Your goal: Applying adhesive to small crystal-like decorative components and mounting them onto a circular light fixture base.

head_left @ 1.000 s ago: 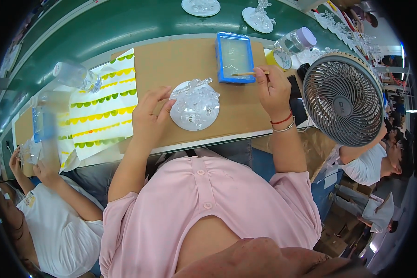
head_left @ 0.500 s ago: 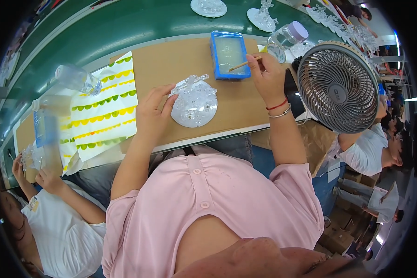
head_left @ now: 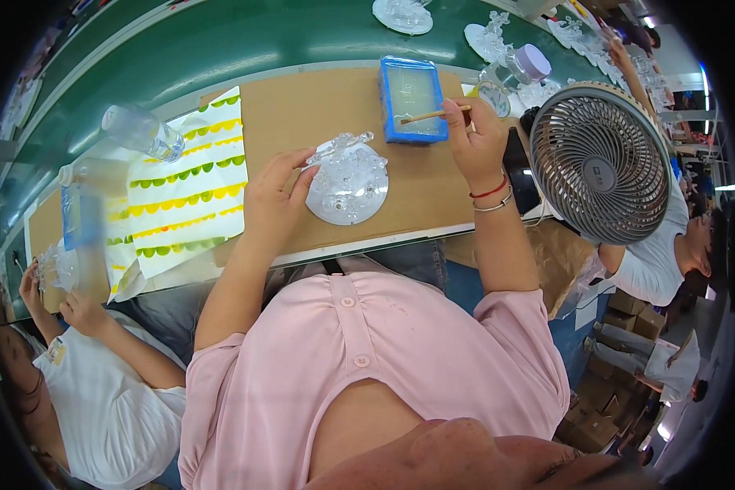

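Left grip (head_left: 273,186) pinches the clear ornament (head_left: 348,184), which lies just to its right on the cardboard (head_left: 286,106); right grip (head_left: 477,143) clamps a wooden stick (head_left: 433,115), tip over the blue-rimmed tray (head_left: 385,106)!

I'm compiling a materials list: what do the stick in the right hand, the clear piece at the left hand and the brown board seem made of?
Stick: probably wood or bamboo; tan, with no obvious shine. Clear piece: likely plastic, glossy and transparent, showing highlights; possibly glass. Brown board: seemingly cardboard; flat, matte, plain brown.
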The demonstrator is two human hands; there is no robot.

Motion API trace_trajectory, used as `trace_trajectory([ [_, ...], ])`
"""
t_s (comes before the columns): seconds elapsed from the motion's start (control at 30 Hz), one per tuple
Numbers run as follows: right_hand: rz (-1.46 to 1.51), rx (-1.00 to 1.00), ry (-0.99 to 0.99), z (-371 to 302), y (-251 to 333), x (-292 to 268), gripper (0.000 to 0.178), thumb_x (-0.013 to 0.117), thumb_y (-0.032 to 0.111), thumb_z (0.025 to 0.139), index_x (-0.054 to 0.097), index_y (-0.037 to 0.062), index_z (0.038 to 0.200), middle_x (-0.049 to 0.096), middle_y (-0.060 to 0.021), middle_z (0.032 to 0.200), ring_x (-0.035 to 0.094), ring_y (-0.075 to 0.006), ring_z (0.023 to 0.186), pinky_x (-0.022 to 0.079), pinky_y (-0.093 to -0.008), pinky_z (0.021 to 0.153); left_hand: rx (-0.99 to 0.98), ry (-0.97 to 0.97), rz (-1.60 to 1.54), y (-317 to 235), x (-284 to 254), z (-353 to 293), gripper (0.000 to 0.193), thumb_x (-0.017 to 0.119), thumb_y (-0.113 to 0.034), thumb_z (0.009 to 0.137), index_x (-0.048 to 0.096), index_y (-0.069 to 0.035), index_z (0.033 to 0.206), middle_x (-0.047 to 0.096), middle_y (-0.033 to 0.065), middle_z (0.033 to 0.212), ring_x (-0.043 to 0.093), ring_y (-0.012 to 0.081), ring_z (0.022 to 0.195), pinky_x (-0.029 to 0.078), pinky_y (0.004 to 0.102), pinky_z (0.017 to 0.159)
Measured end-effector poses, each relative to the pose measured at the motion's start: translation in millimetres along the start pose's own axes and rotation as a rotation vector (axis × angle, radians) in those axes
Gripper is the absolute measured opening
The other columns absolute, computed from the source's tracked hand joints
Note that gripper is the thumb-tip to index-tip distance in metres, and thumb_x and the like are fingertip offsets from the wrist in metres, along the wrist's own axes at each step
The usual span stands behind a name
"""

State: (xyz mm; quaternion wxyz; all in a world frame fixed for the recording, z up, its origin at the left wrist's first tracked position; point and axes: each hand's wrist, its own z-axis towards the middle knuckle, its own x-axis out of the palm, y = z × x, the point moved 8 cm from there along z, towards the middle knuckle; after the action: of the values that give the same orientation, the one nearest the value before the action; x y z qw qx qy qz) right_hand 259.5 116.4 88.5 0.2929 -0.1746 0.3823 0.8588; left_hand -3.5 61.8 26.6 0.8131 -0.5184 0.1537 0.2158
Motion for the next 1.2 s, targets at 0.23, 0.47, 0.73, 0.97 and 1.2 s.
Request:
trace_trajectory([
  [0.23,-0.081,-0.074,0.065,-1.0,3.1,10.6,0.015,0.066,0.015,0.088,0.064,0.0002,0.085,0.061,-0.0073,0.070,0.057,-0.0140,0.059,0.044,-0.0247,0.055,-0.023,0.021,-0.024,-0.8,0.8,0.4,0.023,0.069,-0.004,0.081,0.067,-0.004,0.104,0.068,0.0095,0.095,0.066,0.0194,0.084,0.050,0.0279,0.074],
  [0.47,-0.039,-0.103,0.084,0.9,6.3,11.7,0.014,0.067,0.012,0.087,0.064,-0.0004,0.083,0.060,-0.0080,0.071,0.056,-0.0155,0.060,0.043,-0.0251,0.055,-0.016,0.027,0.001,-0.3,-2.2,7.7,0.021,0.070,-0.006,0.081,0.067,-0.003,0.102,0.068,0.0103,0.094,0.065,0.0198,0.083,0.050,0.0277,0.074],
  [0.73,-0.067,0.002,-0.041,-0.1,-7.8,-11.4,0.016,0.068,0.016,0.086,0.064,0.0008,0.080,0.059,-0.0087,0.067,0.057,-0.0188,0.057,0.044,-0.0283,0.052,-0.083,0.053,0.027,4.1,2.8,9.4,0.019,0.072,-0.007,0.080,0.068,-0.003,0.099,0.069,0.0099,0.089,0.066,0.0192,0.082,0.050,0.0275,0.072],
  [0.97,-0.098,0.058,0.010,-6.1,-14.3,-11.3,0.015,0.066,0.015,0.088,0.066,0.0002,0.085,0.064,-0.0024,0.068,0.054,-0.0055,0.059,0.041,-0.0206,0.055,-0.010,0.009,0.022,-3.9,5.8,8.0,0.015,0.072,-0.008,0.080,0.068,-0.005,0.094,0.069,0.0084,0.089,0.067,0.0213,0.081,0.051,0.0293,0.071],
  [1.2,-0.025,0.033,-0.062,-13.0,-17.2,-31.0,0.016,0.062,0.012,0.091,0.064,-0.0027,0.085,0.066,-0.0033,0.072,0.054,-0.0065,0.063,0.041,-0.0199,0.057,0.014,0.036,0.004,-3.3,3.2,10.0,0.020,0.072,-0.010,0.080,0.066,-0.005,0.098,0.068,0.0080,0.094,0.066,0.0233,0.085,0.051,0.0324,0.073],
])
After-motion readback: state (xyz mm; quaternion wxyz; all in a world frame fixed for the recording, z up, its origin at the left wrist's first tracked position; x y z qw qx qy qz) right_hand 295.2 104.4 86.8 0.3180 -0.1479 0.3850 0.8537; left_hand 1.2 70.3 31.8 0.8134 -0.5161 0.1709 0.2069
